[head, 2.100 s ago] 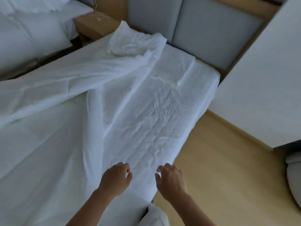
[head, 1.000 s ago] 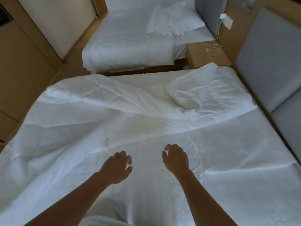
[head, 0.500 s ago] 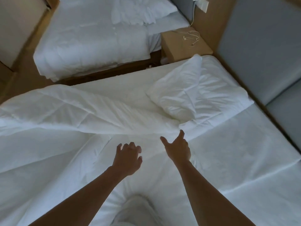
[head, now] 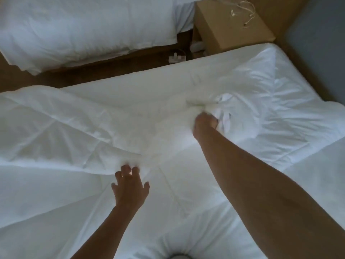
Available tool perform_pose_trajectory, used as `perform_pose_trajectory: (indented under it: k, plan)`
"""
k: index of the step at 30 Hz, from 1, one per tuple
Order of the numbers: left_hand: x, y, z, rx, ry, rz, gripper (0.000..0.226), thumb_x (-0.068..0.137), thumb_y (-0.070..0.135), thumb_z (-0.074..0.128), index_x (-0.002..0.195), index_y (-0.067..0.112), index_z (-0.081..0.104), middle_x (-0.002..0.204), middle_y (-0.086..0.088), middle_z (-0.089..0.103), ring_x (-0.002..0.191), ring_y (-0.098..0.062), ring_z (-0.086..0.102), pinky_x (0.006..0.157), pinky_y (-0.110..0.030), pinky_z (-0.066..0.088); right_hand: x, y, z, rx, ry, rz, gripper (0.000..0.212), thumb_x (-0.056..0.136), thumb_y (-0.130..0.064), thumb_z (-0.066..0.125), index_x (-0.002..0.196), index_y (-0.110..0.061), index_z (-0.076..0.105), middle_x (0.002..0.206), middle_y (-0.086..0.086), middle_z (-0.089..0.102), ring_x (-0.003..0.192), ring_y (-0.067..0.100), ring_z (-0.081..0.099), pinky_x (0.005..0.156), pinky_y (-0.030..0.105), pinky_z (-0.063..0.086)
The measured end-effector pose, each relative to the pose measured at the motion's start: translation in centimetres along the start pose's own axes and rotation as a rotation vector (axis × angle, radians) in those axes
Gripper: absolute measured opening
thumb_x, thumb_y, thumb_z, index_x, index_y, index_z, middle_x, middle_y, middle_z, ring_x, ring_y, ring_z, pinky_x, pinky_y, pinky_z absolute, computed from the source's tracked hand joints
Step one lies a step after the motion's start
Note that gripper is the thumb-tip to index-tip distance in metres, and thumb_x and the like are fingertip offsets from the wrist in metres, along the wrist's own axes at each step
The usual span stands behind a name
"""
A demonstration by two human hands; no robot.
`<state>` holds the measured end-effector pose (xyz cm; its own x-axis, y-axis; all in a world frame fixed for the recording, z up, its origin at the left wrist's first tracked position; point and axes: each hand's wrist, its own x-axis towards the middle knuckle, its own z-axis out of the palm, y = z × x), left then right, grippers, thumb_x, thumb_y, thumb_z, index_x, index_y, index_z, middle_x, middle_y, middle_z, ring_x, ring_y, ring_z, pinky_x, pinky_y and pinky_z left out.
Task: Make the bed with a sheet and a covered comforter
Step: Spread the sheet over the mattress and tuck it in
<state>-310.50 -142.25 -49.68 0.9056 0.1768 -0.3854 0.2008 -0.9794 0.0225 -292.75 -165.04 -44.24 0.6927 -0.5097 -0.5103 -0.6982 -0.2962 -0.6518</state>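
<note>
A white quilted comforter (head: 61, 131) lies bunched across the bed, folded over itself toward the left and centre. Beneath it the white sheet (head: 315, 186) covers the mattress at the right. My right hand (head: 204, 123) reaches far forward and grips a bunched fold of the comforter near the middle of the bed; its fingers are buried in the fabric. My left hand (head: 130, 186) hovers at the comforter's near folded edge, fingers spread and bent, fingertips touching the fold.
A second bed with white bedding (head: 89, 27) stands beyond a dark floor gap. A wooden nightstand (head: 229, 25) with a white cable on top sits between the beds. A grey padded headboard (head: 321, 43) runs along the right.
I have leaned further over the bed. My right hand has gone forward and taken hold of the comforter's bunched fold. My left hand has advanced to the comforter's near edge.
</note>
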Motion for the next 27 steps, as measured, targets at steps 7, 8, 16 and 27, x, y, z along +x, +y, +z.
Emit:
perform_pose_trajectory:
  k: [7,8,16,27]
  plan:
    - [4.7,-2.8,0.2,-0.153,-0.167,-0.225,0.106,0.078,0.069,0.067,0.157,0.023,0.015,0.155,-0.013,0.033,0.138,-0.035,0.041,0.110,-0.048,0.036,-3.9,-10.1,5.9,-0.004,-0.194,-0.639,0.084,0.079,-0.066,0.069,0.150,-0.033,0.038,0.155,0.004,0.033,0.141,0.024,0.033,0.117,0.044,0.031]
    - [5.5,-3.0,-0.4,-0.233,-0.214,-0.263,0.108,0.078,0.064,0.071,0.157,0.019,0.013,0.152,-0.013,0.041,0.135,-0.034,0.046,0.110,-0.045,0.038,-4.6,-7.2,7.5,-0.115,-0.118,-0.667,0.080,0.078,-0.065,0.070,0.146,-0.030,0.044,0.151,0.004,0.036,0.138,0.026,0.035,0.113,0.047,0.036]
    - [-3.4,4.9,-0.5,-0.381,-0.637,0.337,0.080,0.087,0.002,0.050,0.159,0.026,0.023,0.159,-0.003,0.038,0.144,-0.021,0.039,0.115,-0.029,0.035,-4.8,7.2,7.1,-0.572,-0.118,-0.061,0.127,0.072,-0.044,0.083,0.153,-0.034,-0.014,0.151,0.019,0.018,0.128,0.037,0.041,0.093,0.054,0.049]
    - [-13.0,17.5,3.4,0.032,-0.257,0.568,0.098,0.078,0.043,0.069,0.155,0.032,0.010,0.135,-0.001,0.043,0.117,-0.026,0.050,0.096,-0.041,0.046,-11.8,25.0,-12.5,0.120,0.301,0.065,0.029,0.097,-0.016,0.050,0.126,-0.017,0.051,0.086,0.006,0.058,0.088,0.037,0.063,0.073,0.033,0.045]
